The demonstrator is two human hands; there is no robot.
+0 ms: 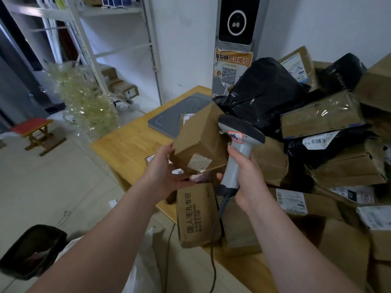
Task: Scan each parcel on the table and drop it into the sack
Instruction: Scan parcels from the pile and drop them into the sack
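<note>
My left hand [167,174] holds a small brown cardboard parcel [198,142] tilted in the air above the wooden table [127,144], thumb on its near left edge and fingers beneath it. My right hand [245,178] grips the grey handle of a corded barcode scanner [239,140], whose dark head sits right beside the parcel's right side. The white sack [146,259] shows at the bottom, below the table edge, mostly hidden behind my left forearm.
A heap of brown boxes and black plastic mailers [262,92] covers the right of the table. A printed brown box [196,214] overhangs the near edge. A grey pad [179,115] lies at the back. A black bin [31,250] and a red stool [36,132] stand on the floor.
</note>
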